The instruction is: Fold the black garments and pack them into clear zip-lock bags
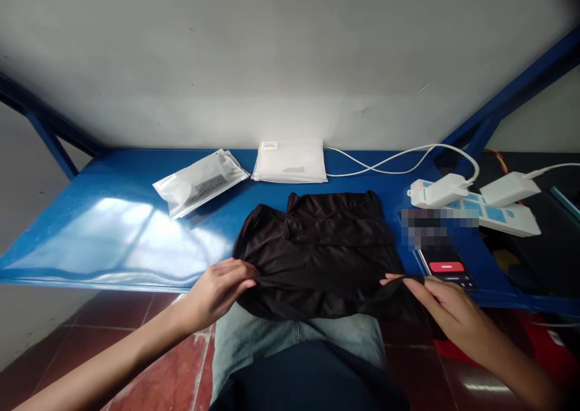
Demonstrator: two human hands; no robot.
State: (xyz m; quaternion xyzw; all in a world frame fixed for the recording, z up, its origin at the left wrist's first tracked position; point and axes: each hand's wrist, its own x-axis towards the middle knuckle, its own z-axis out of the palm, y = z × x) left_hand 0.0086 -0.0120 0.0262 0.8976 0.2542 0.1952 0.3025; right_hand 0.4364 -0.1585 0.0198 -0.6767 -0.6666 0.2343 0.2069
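A black garment [317,254] lies partly folded on the blue table, its near part hanging over the front edge above my lap. What kind of garment it is, I cannot make out. My left hand [226,284] pinches its near left edge between thumb and fingers. At the near right side, my right hand [435,293] grips a fold of the same cloth, which is pulled taut between both hands. The far part of the cloth shows a doubled-over layer with a thick rolled edge on its left.
Flat packets, one silver-grey [199,184] and one white [290,163], lie at the back of the blue table [104,217]. To the right are a white power strip [512,217] with plugged-in chargers, white cables [385,168] and a phone [446,266] close to my right hand.
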